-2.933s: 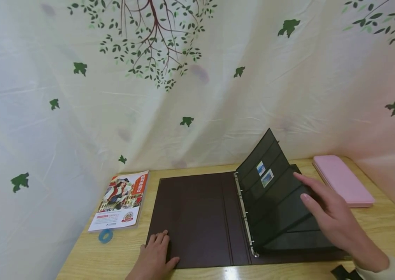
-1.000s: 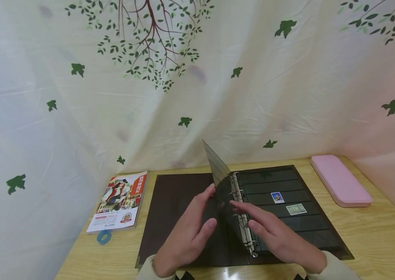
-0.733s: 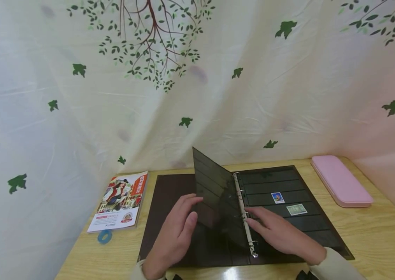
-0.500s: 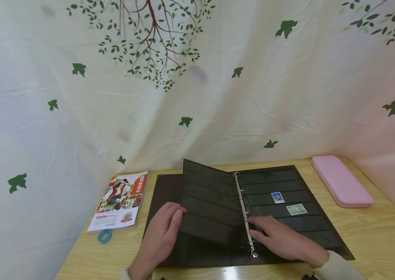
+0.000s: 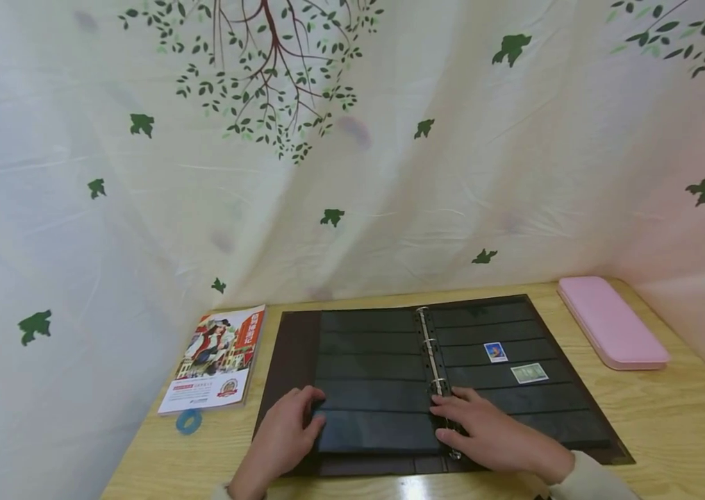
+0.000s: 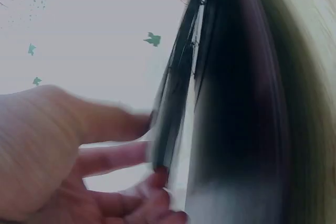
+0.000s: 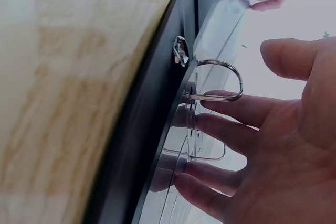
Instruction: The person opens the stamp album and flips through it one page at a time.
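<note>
Head view: a dark ring binder (image 5: 297,340) lies open midway along the back edge of the worktop (image 5: 692,406), maybe so both its sides are easy to reach. The left page (image 5: 372,382) is flat beside the metal rings (image 5: 430,345). On the right page (image 5: 483,321), a blue stamp (image 5: 495,352) and a green stamp (image 5: 529,373) sit in strips, which look made to stop them sliding. The left hand (image 5: 282,430) is at the left page's outer side; the right hand (image 5: 494,432) lies by the rings. A picture book (image 5: 211,361) sits near the worktop's back left corner, with a blue hoop (image 5: 180,421) just in front, and a pink case (image 5: 611,323) rests by the back right corner, perhaps to be out of the way. Left wrist view: it is blurry, but thumb and fingers seem to pinch the left page's edge from both sides, a good grip for thin, bendy stuff. Right wrist view: the fingers are long and a bit spread, tips seeming to touch by a ring, maybe keeping things flat there.
</note>
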Demonstrator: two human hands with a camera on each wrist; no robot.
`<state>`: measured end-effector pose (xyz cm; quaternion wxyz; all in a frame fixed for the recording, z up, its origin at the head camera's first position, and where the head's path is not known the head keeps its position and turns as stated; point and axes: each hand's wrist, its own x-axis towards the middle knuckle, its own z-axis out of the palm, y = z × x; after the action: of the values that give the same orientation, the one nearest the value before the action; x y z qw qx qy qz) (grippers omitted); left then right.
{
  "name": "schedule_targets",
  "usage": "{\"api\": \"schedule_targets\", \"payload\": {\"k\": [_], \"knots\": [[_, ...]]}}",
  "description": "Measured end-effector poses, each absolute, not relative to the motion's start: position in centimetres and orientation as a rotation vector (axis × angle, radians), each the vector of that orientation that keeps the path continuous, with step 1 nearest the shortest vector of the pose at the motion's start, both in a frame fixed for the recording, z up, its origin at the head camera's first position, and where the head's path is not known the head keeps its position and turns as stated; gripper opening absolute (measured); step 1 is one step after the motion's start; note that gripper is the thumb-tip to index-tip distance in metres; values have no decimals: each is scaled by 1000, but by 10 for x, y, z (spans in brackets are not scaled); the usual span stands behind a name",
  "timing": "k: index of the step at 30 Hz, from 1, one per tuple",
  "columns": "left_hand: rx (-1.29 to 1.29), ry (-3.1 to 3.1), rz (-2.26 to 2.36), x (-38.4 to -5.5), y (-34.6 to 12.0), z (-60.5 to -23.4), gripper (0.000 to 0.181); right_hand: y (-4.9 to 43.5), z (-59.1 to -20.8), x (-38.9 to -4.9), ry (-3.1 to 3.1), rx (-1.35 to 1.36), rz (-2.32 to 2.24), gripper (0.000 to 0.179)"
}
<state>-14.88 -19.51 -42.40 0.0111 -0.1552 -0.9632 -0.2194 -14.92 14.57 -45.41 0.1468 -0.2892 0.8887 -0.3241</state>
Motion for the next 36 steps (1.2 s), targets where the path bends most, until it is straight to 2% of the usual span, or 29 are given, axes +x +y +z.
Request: {"api": "schedule_targets", "payload": {"k": [6, 15, 26, 36], "knots": [[-483, -3148, -549, -147, -192, -431, 31, 144, -455, -148, 2570, -829, -927, 54], [-790, -3185, -406, -146, -186, -446, 58, 159, -448, -147, 2700, -706, -990, 44], [-841, -3194, -249, -145, -185, -453, 54, 232, -453, -143, 3058, -358, -723, 42], [-825, -3235, -132, -147, -179, -454, 54, 272, -459, -142, 3064, -91, -589, 63]]}}
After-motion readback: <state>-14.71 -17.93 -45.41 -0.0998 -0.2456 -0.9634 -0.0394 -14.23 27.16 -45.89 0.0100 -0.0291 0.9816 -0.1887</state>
